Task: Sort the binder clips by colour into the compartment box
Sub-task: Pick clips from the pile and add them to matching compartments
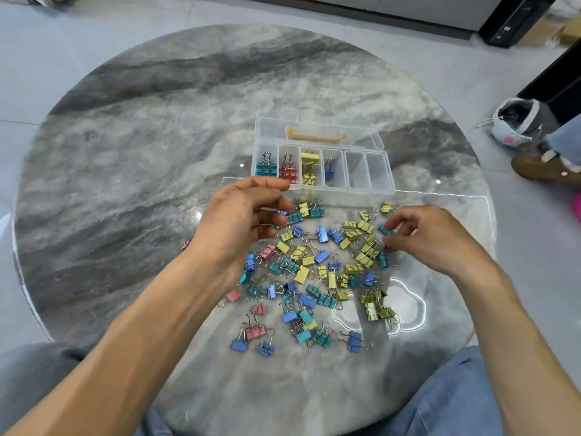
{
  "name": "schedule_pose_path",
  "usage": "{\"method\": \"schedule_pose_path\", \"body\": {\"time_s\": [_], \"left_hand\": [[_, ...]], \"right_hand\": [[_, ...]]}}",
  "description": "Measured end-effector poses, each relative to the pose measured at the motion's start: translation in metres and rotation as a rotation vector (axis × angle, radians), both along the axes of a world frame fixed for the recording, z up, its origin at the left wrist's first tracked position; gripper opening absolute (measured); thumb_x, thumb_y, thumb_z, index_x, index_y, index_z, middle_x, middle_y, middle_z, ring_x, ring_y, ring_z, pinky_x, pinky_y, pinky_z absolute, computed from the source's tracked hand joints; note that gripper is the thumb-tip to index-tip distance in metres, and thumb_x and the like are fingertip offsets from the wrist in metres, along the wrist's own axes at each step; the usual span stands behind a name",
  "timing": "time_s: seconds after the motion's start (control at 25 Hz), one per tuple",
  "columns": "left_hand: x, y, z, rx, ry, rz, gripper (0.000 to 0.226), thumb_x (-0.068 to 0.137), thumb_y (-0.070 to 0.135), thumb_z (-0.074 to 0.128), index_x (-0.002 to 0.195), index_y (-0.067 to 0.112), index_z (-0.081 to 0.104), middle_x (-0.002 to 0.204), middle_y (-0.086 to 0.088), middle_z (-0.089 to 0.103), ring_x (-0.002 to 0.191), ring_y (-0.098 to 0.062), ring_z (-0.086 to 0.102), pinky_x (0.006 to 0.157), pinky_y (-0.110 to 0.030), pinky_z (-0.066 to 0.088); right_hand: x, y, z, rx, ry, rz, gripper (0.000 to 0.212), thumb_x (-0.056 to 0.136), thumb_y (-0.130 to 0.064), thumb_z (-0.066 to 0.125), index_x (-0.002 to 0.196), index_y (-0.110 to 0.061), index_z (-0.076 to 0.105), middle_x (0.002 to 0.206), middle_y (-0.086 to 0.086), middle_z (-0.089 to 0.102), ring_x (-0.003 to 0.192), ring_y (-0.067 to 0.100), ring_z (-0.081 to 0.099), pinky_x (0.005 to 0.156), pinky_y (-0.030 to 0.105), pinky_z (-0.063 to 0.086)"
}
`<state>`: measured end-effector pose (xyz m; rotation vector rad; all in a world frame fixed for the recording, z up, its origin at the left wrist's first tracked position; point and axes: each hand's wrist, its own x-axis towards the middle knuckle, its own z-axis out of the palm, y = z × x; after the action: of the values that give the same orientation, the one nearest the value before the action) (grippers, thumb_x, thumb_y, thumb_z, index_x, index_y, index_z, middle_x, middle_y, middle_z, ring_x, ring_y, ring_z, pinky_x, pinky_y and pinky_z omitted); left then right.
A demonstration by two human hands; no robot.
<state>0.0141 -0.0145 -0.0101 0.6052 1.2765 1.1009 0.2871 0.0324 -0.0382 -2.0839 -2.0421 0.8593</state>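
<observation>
- Our round grey marbled table (132, 158) fills the frame.
- The clear plastic compartment box (382, 171) sits upper centre, with teal, red, yellow and blue clips in its four left cells.
- The loose heap of coloured metal binder clips (314, 272) lies centre.
- Our left hand (239, 221), fingers curled, seems to carry a blue clip, though we cannot tell for sure; it belongs in the fourth cell.
- Our right hand (434, 237) pinches a teal clip (385, 230); we should lift it straight up.

No legible text, label, brand, number or sign is appearing in this view. The compartment box (323, 166), the binder clips (317, 272) and the tabletop (141, 158) are showing no readable markings. A small pale mark on the black unit (515, 23) on the floor is appearing too blurred to read.
</observation>
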Motion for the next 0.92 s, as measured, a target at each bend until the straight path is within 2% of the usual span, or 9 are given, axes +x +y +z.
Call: {"method": "schedule_pose_path", "body": {"time_s": [0.2, 0.36, 0.44, 0.52, 0.6, 0.68, 0.76, 0.8, 0.92], "left_hand": [[-0.003, 0.003, 0.000, 0.006, 0.016, 0.026, 0.021, 0.095, 0.005, 0.052, 0.092, 0.015, 0.070, 0.071, 0.000, 0.067, 0.057, -0.011, 0.059, 0.060, -0.026, 0.043], [-0.004, 0.004, -0.001, 0.005, 0.000, 0.050, 0.020, 0.095, 0.004, 0.052, 0.094, 0.014, 0.070, 0.071, -0.001, 0.067, 0.057, -0.012, 0.058, 0.059, -0.027, 0.043], [-0.004, 0.003, -0.002, 0.009, 0.005, 0.048, 0.020, 0.094, 0.003, 0.053, 0.094, 0.014, 0.070, 0.071, -0.002, 0.067, 0.058, -0.012, 0.058, 0.059, -0.026, 0.044], [-0.002, 0.001, -0.003, 0.012, 0.041, 0.010, 0.020, 0.095, 0.003, 0.054, 0.093, 0.013, 0.071, 0.074, -0.004, 0.069, 0.061, -0.014, 0.059, 0.059, -0.026, 0.045], [0.003, 0.000, -0.004, 0.025, 0.136, -0.112, 0.017, 0.094, 0.006, 0.058, 0.097, 0.015, 0.072, 0.084, -0.002, 0.074, 0.072, -0.015, 0.063, 0.064, -0.026, 0.048], [0.010, -0.003, -0.006, 0.067, 0.186, -0.309, 0.018, 0.091, 0.013, 0.066, 0.105, 0.022, 0.072, 0.098, 0.004, 0.076, 0.088, -0.011, 0.068, 0.074, -0.025, 0.050], [0.019, -0.007, -0.009, 0.123, 0.139, -0.445, 0.025, 0.087, 0.018, 0.071, 0.112, 0.022, 0.071, 0.104, 0.004, 0.076, 0.098, -0.010, 0.070, 0.081, -0.023, 0.053], [0.022, -0.008, -0.010, 0.133, 0.116, -0.440, 0.027, 0.084, 0.019, 0.074, 0.111, 0.019, 0.072, 0.101, 0.000, 0.077, 0.097, -0.012, 0.071, 0.082, -0.023, 0.055], [0.022, -0.006, -0.016, 0.111, 0.131, -0.271, 0.026, 0.069, 0.028, 0.082, 0.090, 0.012, 0.077, 0.083, -0.007, 0.076, 0.075, -0.014, 0.068, 0.071, -0.024, 0.055]], "right_hand": [[-0.021, 0.002, -0.014, -0.077, -0.205, 0.141, 0.016, 0.077, -0.021, 0.079, 0.072, -0.028, 0.066, 0.074, -0.012, 0.063, 0.074, 0.013, 0.063, 0.070, 0.032, 0.053], [-0.026, 0.002, -0.022, -0.081, -0.234, 0.178, 0.018, 0.078, -0.022, 0.079, 0.068, -0.027, 0.066, 0.072, -0.012, 0.065, 0.075, 0.012, 0.064, 0.071, 0.032, 0.054], [-0.023, 0.002, -0.015, -0.079, -0.076, 0.153, 0.014, 0.078, -0.022, 0.081, 0.069, -0.025, 0.071, 0.070, -0.011, 0.068, 0.071, 0.007, 0.063, 0.068, 0.030, 0.052], [-0.022, 0.001, -0.001, -0.115, 0.249, 0.057, 0.011, 0.077, -0.020, 0.083, 0.072, -0.020, 0.074, 0.068, -0.009, 0.068, 0.062, 0.004, 0.058, 0.060, 0.023, 0.046], [-0.027, -0.005, 0.015, -0.220, 0.630, -0.018, 0.009, 0.074, -0.018, 0.080, 0.075, -0.012, 0.073, 0.067, 0.001, 0.065, 0.059, 0.010, 0.054, 0.053, 0.024, 0.044], [-0.038, -0.011, 0.023, -0.341, 0.885, 0.015, 0.006, 0.075, -0.013, 0.073, 0.078, -0.008, 0.071, 0.067, 0.008, 0.062, 0.059, 0.016, 0.055, 0.052, 0.026, 0.046], [-0.051, -0.017, 0.024, -0.408, 1.005, 0.071, 0.002, 0.079, -0.011, 0.070, 0.077, -0.011, 0.071, 0.067, 0.011, 0.061, 0.056, 0.017, 0.054, 0.051, 0.024, 0.047], [-0.056, -0.018, 0.023, -0.411, 1.037, 0.066, 0.004, 0.080, -0.012, 0.069, 0.076, -0.012, 0.072, 0.066, 0.011, 0.061, 0.054, 0.017, 0.052, 0.050, 0.022, 0.046], [-0.062, -0.017, 0.016, -0.344, 1.074, -0.036, 0.005, 0.082, -0.014, 0.068, 0.079, -0.012, 0.072, 0.066, 0.011, 0.063, 0.054, 0.016, 0.050, 0.051, 0.023, 0.045]]}}
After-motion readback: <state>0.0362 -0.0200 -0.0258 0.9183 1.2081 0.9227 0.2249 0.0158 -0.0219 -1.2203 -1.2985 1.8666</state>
